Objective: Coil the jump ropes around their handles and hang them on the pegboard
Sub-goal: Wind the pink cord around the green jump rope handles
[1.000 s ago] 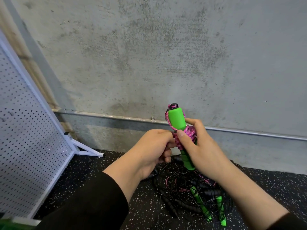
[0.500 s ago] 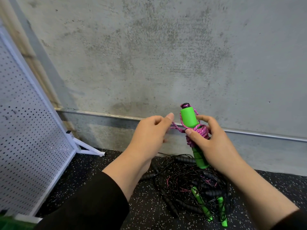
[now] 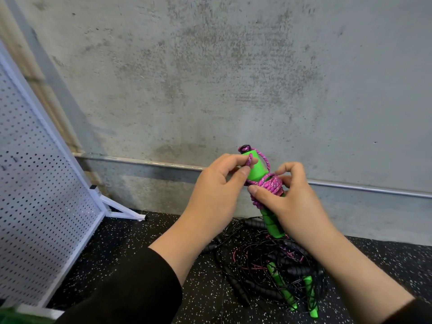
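At far left, I see a white pegboard (image 3: 35, 195) leaning on its stand over speckled black flooring (image 3: 131, 249). Toward the middle, my left hand (image 3: 210, 195) pinches a loop of pink rope (image 3: 249, 160) between thumb and forefinger. Just right of it, my right hand (image 3: 292, 202) curls its fingers around the green handles (image 3: 257, 167), where pink coils (image 3: 271, 184) are wound, held upright before the concrete wall (image 3: 233, 78). Below lies a tangled pile of jump ropes (image 3: 275, 265) on the floor.
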Demonstrator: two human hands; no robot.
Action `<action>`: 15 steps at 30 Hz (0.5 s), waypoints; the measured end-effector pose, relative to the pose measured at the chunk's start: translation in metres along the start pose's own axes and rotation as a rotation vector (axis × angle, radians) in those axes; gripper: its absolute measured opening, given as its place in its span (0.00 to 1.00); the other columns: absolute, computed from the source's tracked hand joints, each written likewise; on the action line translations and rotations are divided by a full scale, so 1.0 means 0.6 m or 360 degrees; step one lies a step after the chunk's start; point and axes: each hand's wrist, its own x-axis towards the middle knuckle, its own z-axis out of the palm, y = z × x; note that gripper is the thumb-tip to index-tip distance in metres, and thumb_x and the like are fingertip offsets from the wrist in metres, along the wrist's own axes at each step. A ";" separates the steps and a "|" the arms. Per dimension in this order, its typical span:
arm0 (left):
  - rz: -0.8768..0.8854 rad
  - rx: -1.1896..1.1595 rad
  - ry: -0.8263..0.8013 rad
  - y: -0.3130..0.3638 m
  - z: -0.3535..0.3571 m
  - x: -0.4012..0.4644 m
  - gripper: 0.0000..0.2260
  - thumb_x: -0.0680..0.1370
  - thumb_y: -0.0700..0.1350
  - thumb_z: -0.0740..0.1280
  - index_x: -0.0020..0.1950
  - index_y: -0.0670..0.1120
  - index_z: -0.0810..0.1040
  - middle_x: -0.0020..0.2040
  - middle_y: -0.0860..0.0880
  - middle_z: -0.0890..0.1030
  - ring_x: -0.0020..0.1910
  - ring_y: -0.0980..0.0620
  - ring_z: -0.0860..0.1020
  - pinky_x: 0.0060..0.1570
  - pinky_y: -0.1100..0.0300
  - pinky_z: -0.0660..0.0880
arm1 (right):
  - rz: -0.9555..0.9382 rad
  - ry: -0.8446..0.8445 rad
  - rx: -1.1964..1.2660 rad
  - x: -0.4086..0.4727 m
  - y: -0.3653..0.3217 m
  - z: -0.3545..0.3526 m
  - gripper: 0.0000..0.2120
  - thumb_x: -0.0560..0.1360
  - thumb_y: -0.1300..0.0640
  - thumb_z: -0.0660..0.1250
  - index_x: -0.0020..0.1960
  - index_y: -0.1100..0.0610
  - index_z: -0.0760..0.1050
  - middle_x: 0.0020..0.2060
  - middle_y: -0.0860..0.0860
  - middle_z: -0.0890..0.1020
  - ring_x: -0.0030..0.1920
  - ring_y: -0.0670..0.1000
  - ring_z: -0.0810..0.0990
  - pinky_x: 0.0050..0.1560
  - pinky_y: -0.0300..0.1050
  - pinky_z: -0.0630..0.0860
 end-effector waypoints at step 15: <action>0.0265 0.0556 0.0116 0.005 0.001 -0.006 0.08 0.82 0.41 0.65 0.54 0.43 0.84 0.49 0.52 0.83 0.49 0.59 0.78 0.51 0.68 0.72 | -0.0060 -0.0010 -0.0219 -0.009 -0.020 -0.004 0.12 0.71 0.42 0.76 0.48 0.42 0.75 0.30 0.35 0.82 0.29 0.39 0.77 0.31 0.36 0.66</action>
